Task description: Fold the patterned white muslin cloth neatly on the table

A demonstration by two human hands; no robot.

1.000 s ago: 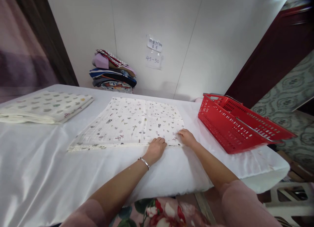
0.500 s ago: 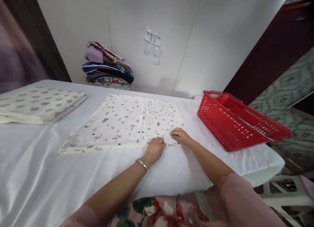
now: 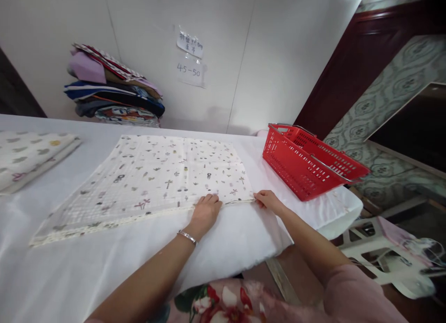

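A white-covered counter point(image 3: 230, 253) stretches across the view, its near edge toward the person. Flat on it, reaching from the near left part toward the middle of the far edge, lies a printed cloth point(image 3: 156, 179), cream with small plant and figure motifs, folded in layers that show along its near side. A red basket point(image 3: 287, 169) with perforated walls and metal handles stands near the counter's right end. At the far edge, left of the middle, a stack of folded fabrics point(image 3: 114, 93) rests against the wall. A second folded cloth point(image 3: 26, 158) sits toward the left end, cut off by the view. The left hand point(image 3: 205, 212) rests on the printed cloth's near side, fingers bent; whether it grips cannot be told. The right hand point(image 3: 269, 201) pinches that cloth's near right corner. Smallest is a bracelet point(image 3: 187, 237) on the left wrist.
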